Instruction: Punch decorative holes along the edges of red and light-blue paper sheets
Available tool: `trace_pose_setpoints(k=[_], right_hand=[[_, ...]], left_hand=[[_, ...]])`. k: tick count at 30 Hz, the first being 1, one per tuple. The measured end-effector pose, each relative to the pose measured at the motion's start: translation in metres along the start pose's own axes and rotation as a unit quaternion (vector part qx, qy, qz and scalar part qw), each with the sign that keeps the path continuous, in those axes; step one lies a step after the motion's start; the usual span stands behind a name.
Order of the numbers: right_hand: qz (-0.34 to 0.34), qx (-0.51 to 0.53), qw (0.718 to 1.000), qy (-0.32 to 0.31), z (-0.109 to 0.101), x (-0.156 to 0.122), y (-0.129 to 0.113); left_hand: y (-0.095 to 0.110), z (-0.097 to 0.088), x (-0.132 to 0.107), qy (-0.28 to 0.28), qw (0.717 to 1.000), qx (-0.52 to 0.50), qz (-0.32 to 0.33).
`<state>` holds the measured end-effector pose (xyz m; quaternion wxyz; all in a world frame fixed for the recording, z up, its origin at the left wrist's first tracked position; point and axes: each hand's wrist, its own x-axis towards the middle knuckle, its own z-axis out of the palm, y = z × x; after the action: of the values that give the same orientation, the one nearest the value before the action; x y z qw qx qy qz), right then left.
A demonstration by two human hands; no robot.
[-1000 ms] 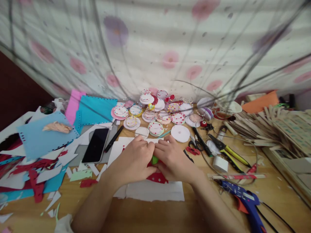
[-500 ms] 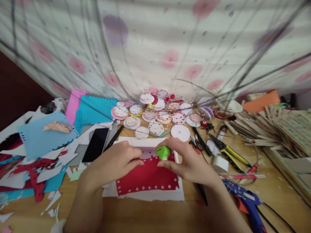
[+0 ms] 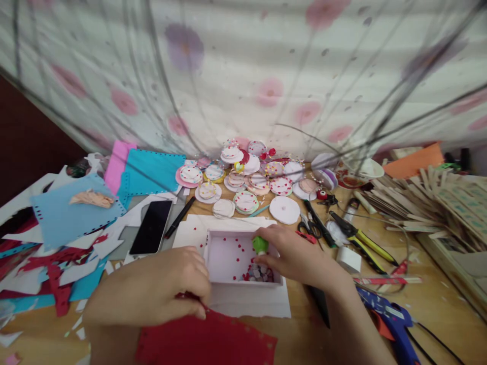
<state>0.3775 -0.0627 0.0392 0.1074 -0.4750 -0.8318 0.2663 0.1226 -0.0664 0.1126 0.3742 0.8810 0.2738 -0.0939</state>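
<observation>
My left hand [image 3: 160, 289] is closed on the top edge of a red foam sheet [image 3: 207, 342] with punched holes along its border, held low near the table's front edge. Over a shallow white box [image 3: 228, 256], my right hand [image 3: 294, 256] pinches a small green hole punch [image 3: 260, 245]. Inside the box lie tiny red and white punched bits, heaped at its near right corner. The box rests on white paper [image 3: 249, 304].
Decorated paper discs [image 3: 245, 201] crowd the table's far middle. A black phone [image 3: 151, 233] and blue, pink and red foam scraps [image 3: 72, 213] lie left. Scissors, yellow pliers [image 3: 355, 234], a blue glue gun [image 3: 391, 322] and wooden sticks [image 3: 418, 195] lie right. A floral curtain hangs behind.
The red sheet was pulled off the box toward me by my left hand, uncovering the box. My right hand, with the green punch, shifted slightly right over the box's far right side.
</observation>
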Motion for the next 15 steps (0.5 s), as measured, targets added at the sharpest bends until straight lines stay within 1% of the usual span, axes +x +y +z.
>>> trace_pose_setpoints(k=[2, 4, 6, 8, 10, 11, 12, 13, 14, 15], right_hand=[[0.005, 0.009, 1.0, 0.022, -0.005, -0.006, -0.001], [0.026, 0.025, 0.998, 0.045, -0.01, -0.016, -0.002], [0.075, 0.03, 0.994, 0.068, -0.013, -0.029, -0.003], [0.127, 0.034, 0.989, 0.072, -0.01, -0.04, -0.002], [0.152, 0.072, 0.984, 0.053, 0.002, -0.049, 0.0], [0.152, 0.116, 0.981, 0.038, 0.011, -0.052, 0.0], [0.142, 0.175, 0.973, 0.041, 0.023, -0.055, -0.001], [0.116, 0.242, 0.961, 0.068, 0.036, -0.057, -0.003], [0.095, 0.292, 0.945, 0.115, 0.05, -0.059, -0.005], [0.084, 0.327, 0.925, 0.174, 0.065, -0.062, -0.009]], left_hand=[[0.002, -0.001, 0.001, -0.002, 1.0, -0.006, 0.013], [-0.003, 0.001, 0.0, 0.013, 1.0, -0.02, 0.015], [-0.015, 0.009, 0.0, 0.046, 0.998, -0.051, 0.004], [-0.029, 0.024, 0.003, 0.1, 0.99, -0.099, -0.027], [-0.04, 0.046, 0.008, 0.168, 0.974, -0.143, -0.052], [-0.042, 0.058, 0.01, 0.2, 0.964, -0.164, -0.059], [-0.041, 0.07, 0.012, 0.25, 0.948, -0.183, -0.064], [-0.038, 0.082, 0.012, 0.305, 0.931, -0.194, -0.055], [-0.033, 0.092, 0.012, 0.358, 0.912, -0.194, -0.04], [-0.026, 0.1, 0.01, 0.382, 0.904, -0.193, -0.014]])
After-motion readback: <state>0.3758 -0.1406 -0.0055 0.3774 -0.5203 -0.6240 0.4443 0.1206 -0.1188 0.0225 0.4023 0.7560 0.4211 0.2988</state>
